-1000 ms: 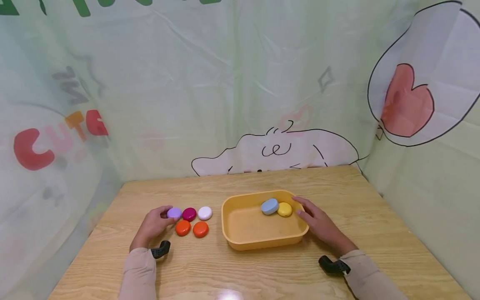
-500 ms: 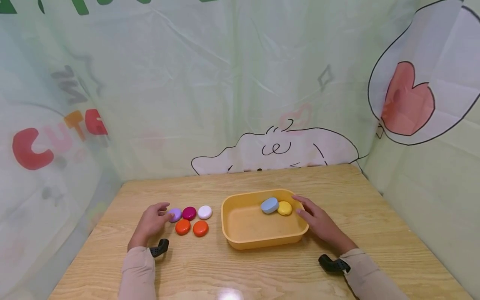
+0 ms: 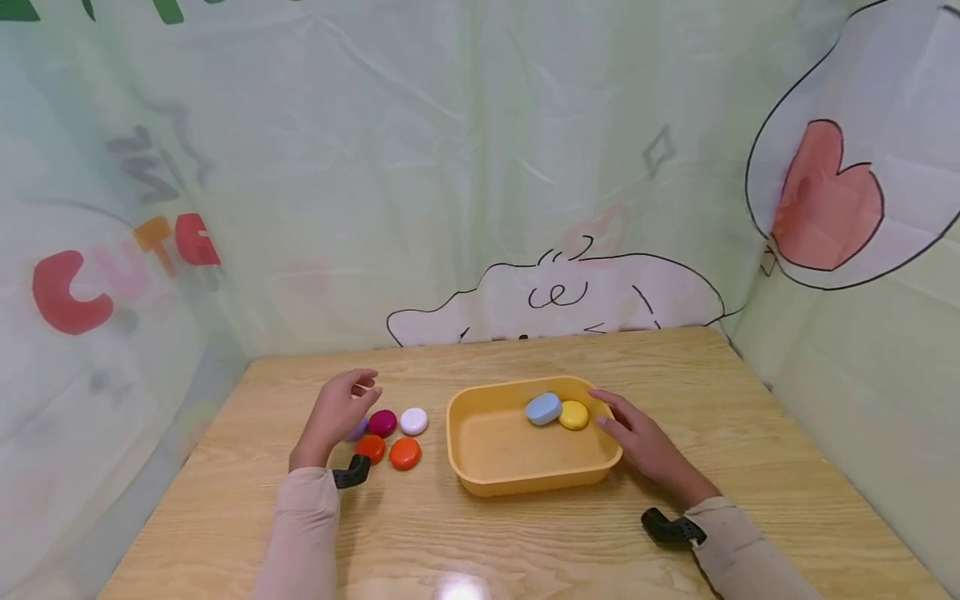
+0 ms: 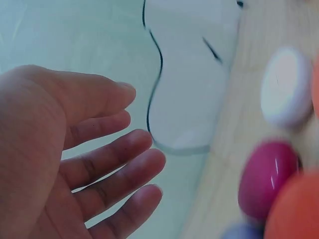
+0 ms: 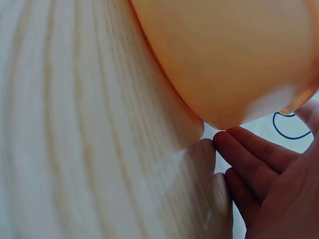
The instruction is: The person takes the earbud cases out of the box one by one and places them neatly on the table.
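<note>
A pale cloth (image 3: 337, 167) printed with outlined figures and coloured letters hung behind and on both sides of a wooden table (image 3: 465, 542). On the table, right of its middle, stood a shallow yellow box (image 3: 517, 482) with rounded corners. The person's beige sleeves (image 3: 303, 533) came in from the near edge.

The right hand (image 3: 647, 442) was at the box's right end, its fingers fairly straight and touching the wall rather than curled round it. The left hand (image 3: 337, 412) was open and held nothing; it hung above the table, thumb apart from loosely bent fingers. A black device (image 3: 670, 529) sat at each wrist.

Smallest were the round, glossy pieces. Left of the box, a white piece (image 3: 414, 422), a dark pink piece (image 3: 382, 423) and a purple piece (image 3: 357, 430) made a row, the purple one partly hidden by the left hand. Two orange-red pieces (image 3: 405, 453) lay nearer the person. Inside the box, toward its far right, a blue piece (image 3: 543, 408) lay tilted beside a yellow piece (image 3: 573, 415).
</note>
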A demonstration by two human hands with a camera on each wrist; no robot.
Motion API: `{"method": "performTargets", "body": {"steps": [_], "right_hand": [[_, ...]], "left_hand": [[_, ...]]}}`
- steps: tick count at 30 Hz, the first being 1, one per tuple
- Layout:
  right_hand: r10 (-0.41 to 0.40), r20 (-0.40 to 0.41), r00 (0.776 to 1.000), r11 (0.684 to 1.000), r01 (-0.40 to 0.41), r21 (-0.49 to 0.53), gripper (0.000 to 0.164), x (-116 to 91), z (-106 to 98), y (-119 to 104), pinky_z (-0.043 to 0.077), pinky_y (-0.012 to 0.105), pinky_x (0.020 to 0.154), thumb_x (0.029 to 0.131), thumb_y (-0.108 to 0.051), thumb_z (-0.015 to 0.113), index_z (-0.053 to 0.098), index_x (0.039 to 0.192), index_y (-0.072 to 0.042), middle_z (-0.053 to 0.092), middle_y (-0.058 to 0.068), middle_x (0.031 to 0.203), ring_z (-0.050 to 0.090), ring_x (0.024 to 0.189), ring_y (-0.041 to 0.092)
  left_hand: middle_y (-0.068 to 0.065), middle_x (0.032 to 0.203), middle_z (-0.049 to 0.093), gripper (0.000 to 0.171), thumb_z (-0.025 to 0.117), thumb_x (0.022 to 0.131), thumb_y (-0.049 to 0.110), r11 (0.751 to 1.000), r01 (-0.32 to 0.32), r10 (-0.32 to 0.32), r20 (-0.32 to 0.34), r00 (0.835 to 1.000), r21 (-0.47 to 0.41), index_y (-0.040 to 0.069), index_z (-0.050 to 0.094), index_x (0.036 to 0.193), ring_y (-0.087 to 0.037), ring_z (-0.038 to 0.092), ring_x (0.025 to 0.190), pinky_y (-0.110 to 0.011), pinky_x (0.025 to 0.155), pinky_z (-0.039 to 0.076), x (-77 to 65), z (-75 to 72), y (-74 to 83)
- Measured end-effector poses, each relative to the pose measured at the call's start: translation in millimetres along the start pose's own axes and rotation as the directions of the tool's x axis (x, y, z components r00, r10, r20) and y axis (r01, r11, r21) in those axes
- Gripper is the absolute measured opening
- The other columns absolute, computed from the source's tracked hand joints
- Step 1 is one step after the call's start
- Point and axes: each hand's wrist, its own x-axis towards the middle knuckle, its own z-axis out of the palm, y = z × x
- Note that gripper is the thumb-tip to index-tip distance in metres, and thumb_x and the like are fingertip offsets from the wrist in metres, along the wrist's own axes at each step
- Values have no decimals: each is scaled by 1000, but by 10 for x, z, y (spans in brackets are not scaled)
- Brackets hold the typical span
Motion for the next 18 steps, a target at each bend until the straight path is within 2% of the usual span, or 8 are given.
{"method": "performTargets", "body": {"steps": [3, 7, 12, 18], "right_hand": [[-3, 3, 1000, 1000, 3, -4, 50, 0, -1, 4, 24, 63, 112, 107, -29, 49, 38, 153, -14, 30, 18, 160, 24, 146, 45], [-7, 5, 1000, 1000, 7, -10, 50, -1, -18, -7, 24, 63, 112, 107, -30, 48, 38, 154, -14, 30, 18, 160, 24, 146, 45], [-2, -8, 1000, 1000, 2, -15, 50, -18, -48, -9, 24, 64, 111, 107, -30, 49, 38, 153, -15, 31, 18, 159, 25, 145, 46], [-3, 0, 1000, 1000, 3, 16, 50, -20, -15, 7, 24, 63, 111, 106, -30, 50, 39, 153, -16, 30, 17, 160, 25, 146, 45]], "left_hand": [[-8, 116, 67, 39, 64, 100, 29, 998, -54, 56, 57, 997, -39, 9, 63, 133, -29, 61, 108, -47, 92, 51, 41, 57, 181], [-1, 116, 67, 35, 64, 99, 34, 991, -86, 101, 140, 985, -106, 14, 66, 128, -25, 60, 107, -46, 93, 49, 87, 144, 427], [5, 113, 68, 29, 66, 98, 33, 979, -130, 157, 182, 971, -154, 17, 69, 122, -19, 61, 104, -43, 92, 49, 140, 342, 673], [6, 110, 69, 26, 64, 99, 27, 964, -188, 233, 254, 939, -189, 16, 69, 122, -16, 61, 99, -37, 87, 51, 126, 545, 870]]}}
